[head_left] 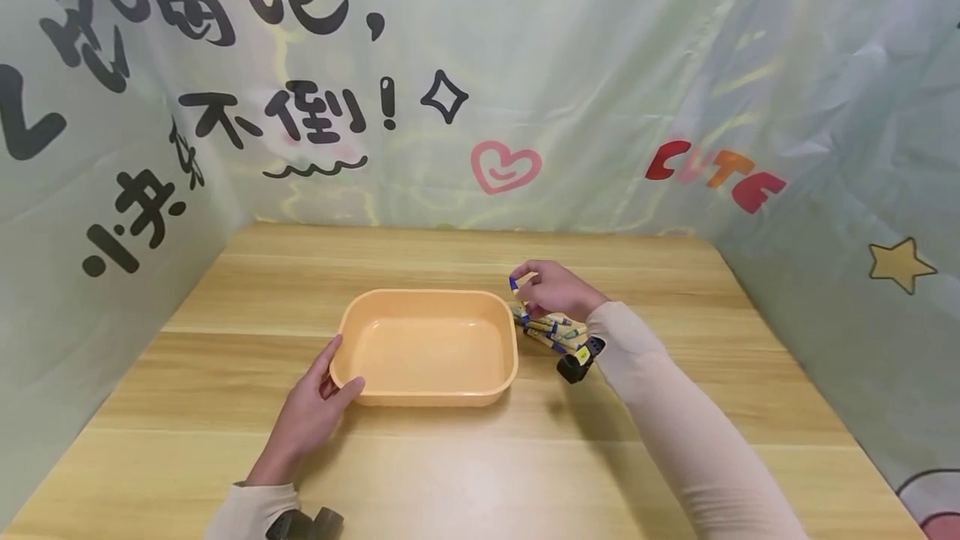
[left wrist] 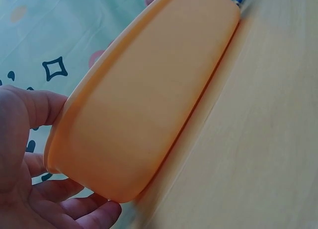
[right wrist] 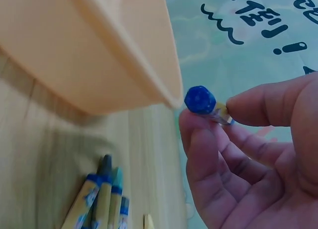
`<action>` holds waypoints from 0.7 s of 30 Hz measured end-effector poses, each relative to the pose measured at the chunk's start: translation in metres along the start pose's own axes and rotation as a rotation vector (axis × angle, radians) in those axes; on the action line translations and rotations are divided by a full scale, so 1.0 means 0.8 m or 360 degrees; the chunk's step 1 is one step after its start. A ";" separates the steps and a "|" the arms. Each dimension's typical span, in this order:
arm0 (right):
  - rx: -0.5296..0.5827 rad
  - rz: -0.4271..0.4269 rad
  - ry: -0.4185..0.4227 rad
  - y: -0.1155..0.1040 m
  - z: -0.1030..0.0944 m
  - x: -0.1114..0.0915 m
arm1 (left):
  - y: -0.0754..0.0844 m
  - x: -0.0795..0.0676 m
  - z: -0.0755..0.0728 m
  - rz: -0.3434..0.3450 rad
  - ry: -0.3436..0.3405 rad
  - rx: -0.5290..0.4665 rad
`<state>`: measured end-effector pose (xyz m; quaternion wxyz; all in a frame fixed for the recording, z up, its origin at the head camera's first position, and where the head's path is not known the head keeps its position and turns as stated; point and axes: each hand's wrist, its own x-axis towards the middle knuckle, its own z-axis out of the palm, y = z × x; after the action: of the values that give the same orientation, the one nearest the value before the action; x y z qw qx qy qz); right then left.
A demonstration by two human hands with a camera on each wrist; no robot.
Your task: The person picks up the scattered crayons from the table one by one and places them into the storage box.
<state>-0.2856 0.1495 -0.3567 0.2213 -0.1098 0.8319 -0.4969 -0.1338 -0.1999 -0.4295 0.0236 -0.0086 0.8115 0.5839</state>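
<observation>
A light orange plastic tray (head_left: 427, 399) sits on the wooden table, bare inside. My left hand (head_left: 309, 413) grips its near left corner, thumb on the rim and fingers around the outer wall, as the left wrist view shows up close. Just beyond the tray's right side, my right hand (head_left: 558, 288) pinches a crayon (right wrist: 200, 100) between thumb and fingertips. Its blue end faces the right wrist camera, beside the tray's rim. Below that hand lies a loose pile of crayons (right wrist: 103, 201) with tan wrappers and blue bands, partly hidden by the hand and wrist camera in the head view.
The wooden table (head_left: 480, 473) is enclosed by printed cloth (head_left: 585, 65) at the back and both sides. A small black camera (head_left: 581, 359) is strapped at the right wrist, close over the crayon pile.
</observation>
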 end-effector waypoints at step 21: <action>0.0033 0.0050 -0.0254 -0.032 0.034 0.034 | 0.000 -0.001 0.001 0.0040 -0.0007 0.0045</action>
<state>-0.2978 0.1054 -0.3523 0.2957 -0.1337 0.8080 -0.4918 -0.1330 -0.1990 -0.4295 0.0181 0.0031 0.8197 0.5726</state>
